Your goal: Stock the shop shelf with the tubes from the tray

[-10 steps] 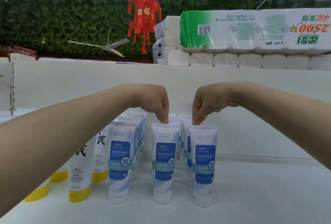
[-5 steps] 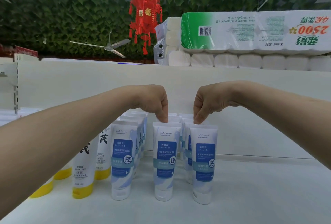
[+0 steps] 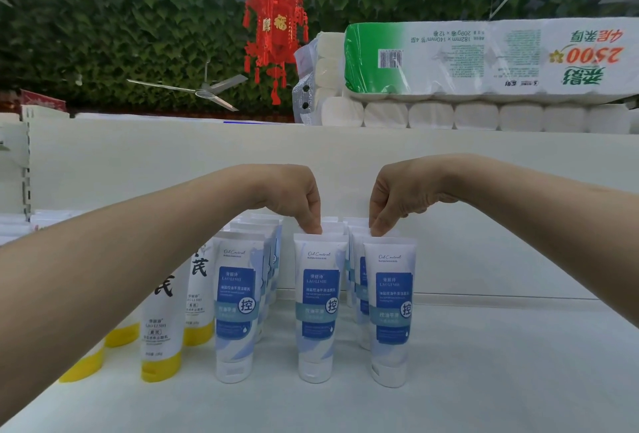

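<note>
The left hand (image 3: 297, 195) hangs over the middle row of white plastic tubes with blue labels (image 3: 320, 304), which stand cap-down in three rows on the white shop shelf (image 3: 484, 380). Its fingers (image 3: 313, 225) are bunched narrow, pinching the crimped top of a middle-row tube at the near end. The right hand (image 3: 394, 195) is just beside it, fingers (image 3: 377, 228) pinching a right-row tube (image 3: 392, 308) the same way. White tubes with yellow caps (image 3: 160, 346) stand to the left. Far above sit wrapped toilet-roll packs (image 3: 484, 59) and a red paper lantern (image 3: 275, 35)
</note>
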The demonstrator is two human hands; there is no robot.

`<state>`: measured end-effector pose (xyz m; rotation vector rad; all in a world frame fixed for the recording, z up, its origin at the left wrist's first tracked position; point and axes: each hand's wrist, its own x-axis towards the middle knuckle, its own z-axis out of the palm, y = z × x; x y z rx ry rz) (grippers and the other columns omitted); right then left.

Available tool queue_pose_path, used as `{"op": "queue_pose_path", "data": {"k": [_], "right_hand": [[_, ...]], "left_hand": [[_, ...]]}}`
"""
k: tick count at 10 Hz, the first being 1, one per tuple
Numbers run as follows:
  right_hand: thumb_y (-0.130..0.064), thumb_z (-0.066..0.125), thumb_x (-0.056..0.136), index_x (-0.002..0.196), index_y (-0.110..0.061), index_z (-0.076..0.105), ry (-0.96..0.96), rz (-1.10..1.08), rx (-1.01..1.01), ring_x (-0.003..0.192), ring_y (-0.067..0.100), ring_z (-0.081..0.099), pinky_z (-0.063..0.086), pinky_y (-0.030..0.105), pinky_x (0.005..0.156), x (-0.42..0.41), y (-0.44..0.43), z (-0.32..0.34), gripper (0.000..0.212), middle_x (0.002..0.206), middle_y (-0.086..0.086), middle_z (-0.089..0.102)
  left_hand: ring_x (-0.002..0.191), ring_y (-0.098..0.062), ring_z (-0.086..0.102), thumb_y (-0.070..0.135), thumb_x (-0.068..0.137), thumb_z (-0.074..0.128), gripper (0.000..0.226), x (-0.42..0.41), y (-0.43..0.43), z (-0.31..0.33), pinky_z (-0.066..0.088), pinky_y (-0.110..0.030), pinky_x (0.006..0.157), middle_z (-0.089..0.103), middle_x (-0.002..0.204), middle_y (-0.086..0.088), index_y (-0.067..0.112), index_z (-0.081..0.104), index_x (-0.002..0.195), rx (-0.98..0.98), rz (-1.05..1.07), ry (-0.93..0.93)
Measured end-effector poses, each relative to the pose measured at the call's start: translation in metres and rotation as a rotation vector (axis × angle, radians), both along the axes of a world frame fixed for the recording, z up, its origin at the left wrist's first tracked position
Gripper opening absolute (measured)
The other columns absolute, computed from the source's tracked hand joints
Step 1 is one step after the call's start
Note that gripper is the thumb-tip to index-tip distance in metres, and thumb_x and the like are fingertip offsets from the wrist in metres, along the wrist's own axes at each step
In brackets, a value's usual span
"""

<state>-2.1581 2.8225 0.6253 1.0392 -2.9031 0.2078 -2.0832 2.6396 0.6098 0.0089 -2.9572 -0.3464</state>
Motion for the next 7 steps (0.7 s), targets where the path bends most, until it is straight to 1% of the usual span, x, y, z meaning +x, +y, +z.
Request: {"op": "queue_pose_path", "data": {"k": [1, 2, 3, 4, 5, 6, 7], "right_hand": [[-0.031, 0.081, 0.078, 0.089, -0.020, 0.079, 0.005, 0.002, -0.007, 0.063, 0.010, 0.045, 0.039, 0.022, 0.055, 0.001, 0.000, 0.000, 0.015, 0.064, -0.011, 0.060], [-0.035, 0.079, 0.079, 0.091, -0.020, 0.078, 0.013, -0.006, -0.006, 0.067, 0.010, 0.050, 0.041, 0.022, 0.057, 0.002, 0.002, 0.003, 0.019, 0.070, -0.010, 0.064], [-0.043, 0.074, 0.083, 0.096, -0.019, 0.076, 0.003, -0.015, -0.046, 0.082, 0.011, 0.059, 0.049, 0.025, 0.065, 0.004, 0.003, 0.008, 0.028, 0.091, -0.005, 0.070], [-0.056, 0.063, 0.087, 0.102, -0.022, 0.073, 0.005, -0.026, -0.092, 0.101, 0.014, 0.061, 0.054, 0.032, 0.085, 0.011, 0.004, 0.014, 0.039, 0.106, -0.003, 0.068], [-0.064, 0.054, 0.088, 0.115, -0.025, 0.070, 0.011, -0.057, -0.104, 0.114, 0.015, 0.056, 0.048, 0.038, 0.100, 0.023, 0.002, 0.021, 0.050, 0.121, -0.003, 0.062], [-0.066, 0.049, 0.089, 0.132, -0.025, 0.059, -0.007, -0.072, -0.101, 0.127, 0.020, 0.049, 0.041, 0.043, 0.109, 0.033, -0.001, 0.026, 0.061, 0.140, 0.002, 0.054], [-0.065, 0.050, 0.089, 0.145, -0.027, 0.044, -0.027, -0.056, -0.112, 0.134, 0.023, 0.044, 0.037, 0.044, 0.112, 0.046, -0.005, 0.029, 0.068, 0.148, 0.003, 0.045]], "left_hand": [[0.101, -0.020, 0.062, 0.023, 0.084, 0.073, 0.008, 0.001, 0.001, 0.000, 0.046, -0.041, 0.102, 0.073, 0.096, 0.001, 0.015, 0.074, 0.084, 0.016, 0.006, -0.026], [0.105, -0.021, 0.061, 0.029, 0.083, 0.074, 0.020, 0.000, 0.000, 0.003, 0.046, -0.042, 0.101, 0.072, 0.101, 0.001, 0.014, 0.075, 0.096, 0.027, 0.024, -0.032], [0.100, -0.018, 0.058, 0.041, 0.081, 0.074, 0.035, 0.003, -0.002, 0.011, 0.050, -0.034, 0.087, 0.069, 0.104, 0.001, 0.016, 0.071, 0.106, 0.016, 0.062, -0.033], [0.102, -0.018, 0.059, 0.052, 0.083, 0.067, 0.051, 0.009, -0.003, 0.019, 0.052, -0.033, 0.086, 0.066, 0.108, 0.000, 0.014, 0.066, 0.117, 0.003, 0.104, -0.032], [0.106, -0.019, 0.058, 0.061, 0.083, 0.061, 0.062, 0.018, -0.004, 0.030, 0.053, -0.035, 0.088, 0.063, 0.113, -0.001, 0.013, 0.062, 0.123, -0.010, 0.150, -0.005], [0.111, -0.020, 0.057, 0.065, 0.083, 0.057, 0.066, 0.028, -0.009, 0.038, 0.053, -0.037, 0.092, 0.060, 0.123, -0.004, 0.014, 0.061, 0.126, -0.030, 0.179, 0.010], [0.115, -0.022, 0.055, 0.065, 0.084, 0.056, 0.068, 0.044, -0.013, 0.042, 0.051, -0.040, 0.095, 0.057, 0.130, -0.005, 0.015, 0.058, 0.130, -0.056, 0.196, -0.004]]}}
